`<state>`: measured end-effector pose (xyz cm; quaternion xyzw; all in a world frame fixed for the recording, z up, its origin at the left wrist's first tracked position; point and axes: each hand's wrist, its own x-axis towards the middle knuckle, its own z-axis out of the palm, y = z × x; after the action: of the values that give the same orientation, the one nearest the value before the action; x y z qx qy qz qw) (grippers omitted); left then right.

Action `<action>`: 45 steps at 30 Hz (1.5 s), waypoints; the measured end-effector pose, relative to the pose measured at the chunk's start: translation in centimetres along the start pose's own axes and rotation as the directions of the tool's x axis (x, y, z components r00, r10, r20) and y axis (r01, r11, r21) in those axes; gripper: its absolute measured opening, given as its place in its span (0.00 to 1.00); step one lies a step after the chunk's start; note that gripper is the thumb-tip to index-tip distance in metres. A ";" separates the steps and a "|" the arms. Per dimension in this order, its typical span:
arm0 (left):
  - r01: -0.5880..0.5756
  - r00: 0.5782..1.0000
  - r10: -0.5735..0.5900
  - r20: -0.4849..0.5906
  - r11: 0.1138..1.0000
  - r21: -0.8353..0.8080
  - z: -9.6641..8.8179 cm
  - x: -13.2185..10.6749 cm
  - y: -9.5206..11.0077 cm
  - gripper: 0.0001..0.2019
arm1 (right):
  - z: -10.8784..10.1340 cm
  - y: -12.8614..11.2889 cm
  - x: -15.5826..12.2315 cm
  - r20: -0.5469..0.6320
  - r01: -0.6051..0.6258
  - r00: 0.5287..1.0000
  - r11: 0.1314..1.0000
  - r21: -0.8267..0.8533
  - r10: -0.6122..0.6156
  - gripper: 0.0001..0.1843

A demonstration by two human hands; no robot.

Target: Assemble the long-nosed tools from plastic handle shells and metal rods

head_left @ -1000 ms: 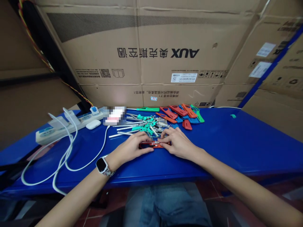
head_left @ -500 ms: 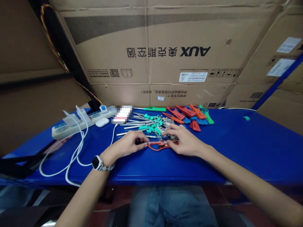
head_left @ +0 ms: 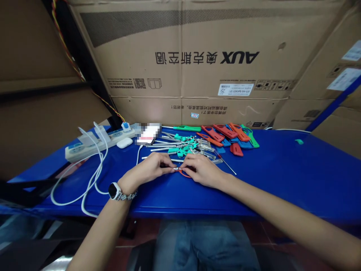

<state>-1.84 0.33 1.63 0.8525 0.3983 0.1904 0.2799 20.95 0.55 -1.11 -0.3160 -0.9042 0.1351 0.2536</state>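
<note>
An orange lighter casing [head_left: 184, 174] lies low over the blue table, mostly covered by my fingers. My left hand [head_left: 155, 166] pinches its left end, where a small shiny metal part [head_left: 176, 169] shows between the two hands. My right hand [head_left: 203, 170] is closed, thumb and fingertips pressed at the same spot from the right. Just behind my hands spreads a pile of metal lighter tubes [head_left: 162, 145] with green triggers [head_left: 184, 147] and clear fuel tanks [head_left: 207, 154]. A thin screwdriver [head_left: 229, 166] rests beside the pile, right of my right hand.
Red, orange, blue and green casings [head_left: 225, 131] are heaped at the back right. A green lighter [head_left: 187, 128] lies behind the pile. At left stand a power strip [head_left: 113, 139], a white case [head_left: 124, 142], a phone [head_left: 149, 133] and looping white cables [head_left: 97, 169]. Cardboard [head_left: 197, 75] walls the back.
My right hand has moved left along the casing, close to my left hand. The screwdriver and clear tanks now show where it was. The view has shifted slightly.
</note>
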 end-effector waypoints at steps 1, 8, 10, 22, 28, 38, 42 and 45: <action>0.002 1.000 -0.002 0.002 1.000 0.002 0.0 0.0 0.0 0.08 | 0.0 0.0 -0.1 -0.003 0.008 1.000 1.000 0.002 -0.008 0.08; 0.017 1.000 -0.018 -0.009 1.000 -0.021 0.0 0.0 -0.3 0.09 | 0.1 -0.1 -0.1 -0.022 0.013 1.000 1.000 0.029 -0.012 0.09; 0.036 0.999 -0.036 -0.012 0.998 -0.059 -0.1 0.0 -0.3 0.10 | 0.1 -0.2 -0.1 -0.023 0.011 1.000 0.999 0.043 -0.010 0.09; 0.002 1.000 -0.002 -0.005 0.999 -0.040 -0.1 -0.2 0.0 0.10 | 0.1 -0.1 0.0 -0.034 -0.006 0.999 0.995 0.104 0.009 0.08; -0.006 1.000 0.006 -0.017 0.999 -0.042 0.2 -0.1 0.0 0.08 | 0.0 -0.3 0.0 -0.037 -0.024 0.999 0.992 0.122 0.029 0.08; 0.027 1.000 -0.027 0.011 0.999 -0.018 0.3 0.1 0.0 0.09 | 0.1 -0.3 0.0 -0.040 -0.038 0.998 0.992 0.120 0.043 0.08; -0.007 0.999 0.008 -0.054 1.000 0.022 0.7 0.2 0.1 0.12 | 0.4 -0.1 0.0 -0.049 -0.034 0.998 0.992 0.125 0.040 0.08; -0.061 0.996 0.065 -0.067 0.997 0.052 1.0 0.3 0.2 0.11 | 0.4 -0.2 0.2 -0.045 -0.042 0.998 0.989 0.140 0.049 0.08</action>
<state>-0.98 0.18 1.01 0.8642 0.3853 0.2184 0.2386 20.56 0.50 -1.31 -0.3214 -0.8786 0.1960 0.2938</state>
